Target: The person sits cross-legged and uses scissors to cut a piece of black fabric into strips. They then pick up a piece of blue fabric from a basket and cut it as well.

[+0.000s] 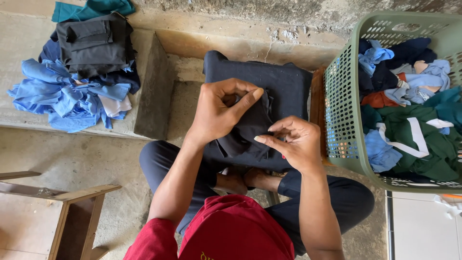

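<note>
- My left hand is clenched on a dark cloth, thumb on top and fingers curled under its upper fold.
- My right hand pinches the same cloth at its right edge, its grip closed between thumb and fingertips.
- The cloth hangs bunched between both hands, above my lap and just in front of a folded dark garment lying flat on the concrete floor.
- My crossed legs in dark trousers sit under the hands; a red sleeve shows at the bottom edge.
- To the right, touching a wooden piece, stands a green basket filled with blue, green, navy and orange clothes.
- At upper left, on a raised concrete step, lies a pile of blue cloths with folded dark grey ones stacked on top and a teal one behind.
- A wooden stool stands at lower left, well apart from my hands.
</note>
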